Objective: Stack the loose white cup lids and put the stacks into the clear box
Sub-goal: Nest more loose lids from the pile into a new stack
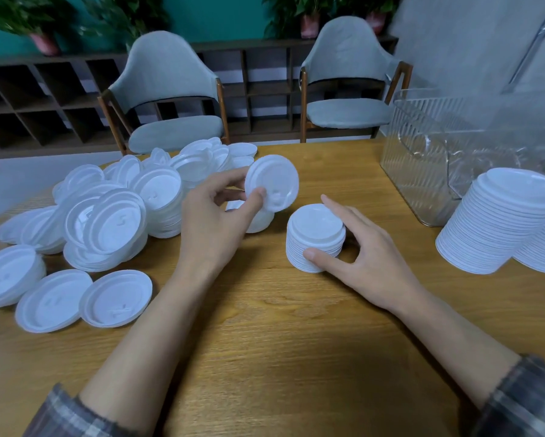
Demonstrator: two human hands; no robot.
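My left hand (214,216) pinches a single white cup lid (275,181) between thumb and fingers, lifted above the table and tilted toward me. My right hand (359,247) holds a short stack of lids (315,238) standing on the wooden table (264,326), thumb at its front, fingers round its far side. A heap of loose white lids (113,216) spreads over the left of the table. Two taller stacks (498,222) stand at the right edge. The clear box (438,159) with ribbed walls stands at the back right.
Two grey upholstered chairs (173,99) stand behind the table, with dark wooden shelving and potted plants along the green wall. Another lid (258,222) lies under my left hand's fingers. Crinkled clear plastic (535,146) lies by the box.
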